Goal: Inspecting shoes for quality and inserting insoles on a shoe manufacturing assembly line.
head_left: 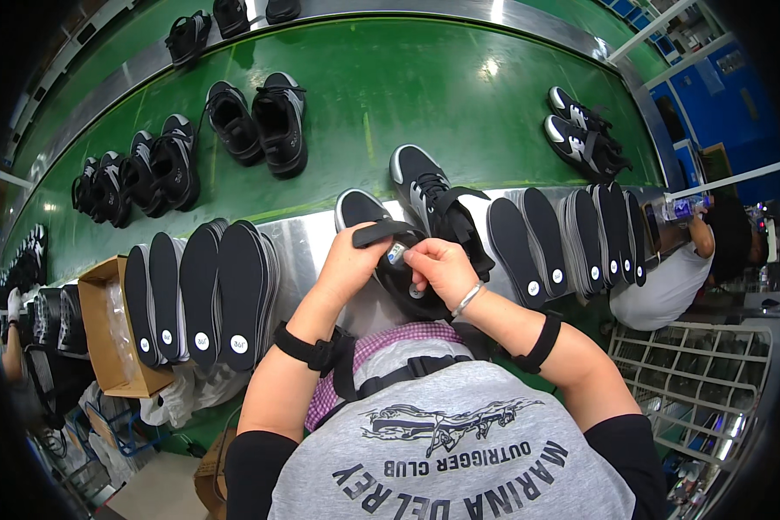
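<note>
A black sneaker (399, 260) sits at the near metal edge of the surface (308, 251), gripped by both hands: left hand (351, 260) on its heel, right hand (442, 269) pinching its tag. Insole stacks (204, 295) crowd both sides; the green belt (407, 104) beyond lies open.

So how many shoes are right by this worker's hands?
2. The held shoe is gripped by the left hand and right hand; the second shoe lies just right of it. Farther ones lie on the green belt.
</note>
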`<state>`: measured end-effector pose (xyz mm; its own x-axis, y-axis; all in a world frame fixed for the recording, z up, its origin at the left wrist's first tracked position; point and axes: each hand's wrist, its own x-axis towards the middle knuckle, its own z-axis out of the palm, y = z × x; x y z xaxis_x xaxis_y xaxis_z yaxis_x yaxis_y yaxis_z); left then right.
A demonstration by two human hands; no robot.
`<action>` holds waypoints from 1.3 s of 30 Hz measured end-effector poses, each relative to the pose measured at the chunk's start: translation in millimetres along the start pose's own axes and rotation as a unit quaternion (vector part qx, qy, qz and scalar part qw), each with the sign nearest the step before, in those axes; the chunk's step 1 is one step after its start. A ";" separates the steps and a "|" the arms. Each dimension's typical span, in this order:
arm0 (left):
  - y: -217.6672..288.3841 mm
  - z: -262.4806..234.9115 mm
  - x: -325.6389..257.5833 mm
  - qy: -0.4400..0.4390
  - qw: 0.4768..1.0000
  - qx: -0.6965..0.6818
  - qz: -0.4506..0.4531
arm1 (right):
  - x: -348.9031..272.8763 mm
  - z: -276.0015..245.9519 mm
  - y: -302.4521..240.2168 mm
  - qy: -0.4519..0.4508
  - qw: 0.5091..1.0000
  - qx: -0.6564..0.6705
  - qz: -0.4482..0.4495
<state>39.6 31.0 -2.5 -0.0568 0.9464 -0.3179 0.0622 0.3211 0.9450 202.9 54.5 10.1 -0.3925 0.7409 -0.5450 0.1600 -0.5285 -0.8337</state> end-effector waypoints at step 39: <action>10.6 -28.0 -78.0 0.114 0.884 0.436 0.122 | 25.9 -151.9 -72.5 0.251 0.737 -0.564 -0.275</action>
<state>16.8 -40.4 34.4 -0.1297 0.9915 0.0048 0.8399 0.1073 0.5320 318.7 174.9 42.9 -0.3397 0.9239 0.1761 0.8644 0.3805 -0.3288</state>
